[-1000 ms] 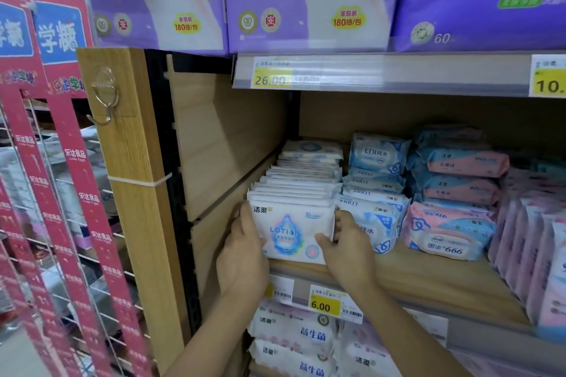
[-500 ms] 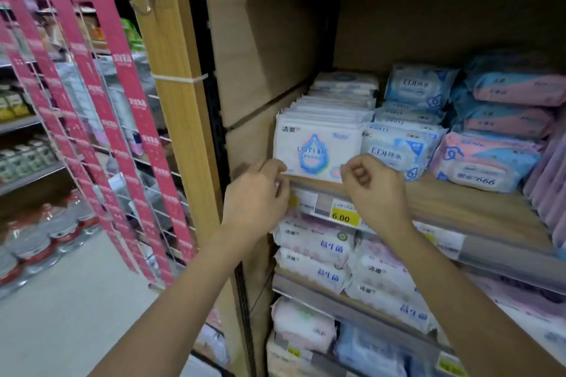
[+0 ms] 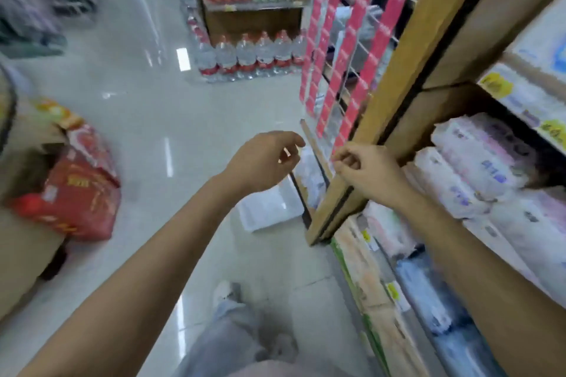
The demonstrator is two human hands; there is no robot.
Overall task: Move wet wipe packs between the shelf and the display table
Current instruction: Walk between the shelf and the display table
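White packs [image 3: 468, 162] are in neither hand. My left hand's [image 3: 263, 159] fingers are loosely curved, released, holding nothing. My right hand's [image 3: 364, 171] fingers are clenched on nothing, in front of the wooden post [image 3: 407, 70]. The packs lie stacked in the shelf [image 3: 514, 98], beside my right wrist. A red bag [image 3: 79, 193] lies far left.

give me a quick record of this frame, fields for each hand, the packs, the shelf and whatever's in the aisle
left hand: loosely curled, holds nothing
right hand: fingers curled in, holds nothing
shelf: wooden upright, right of centre
wet wipe packs: stacked on the shelf, right side, untouched
water bottles: rows at the aisle end
red pack: far left, blurred
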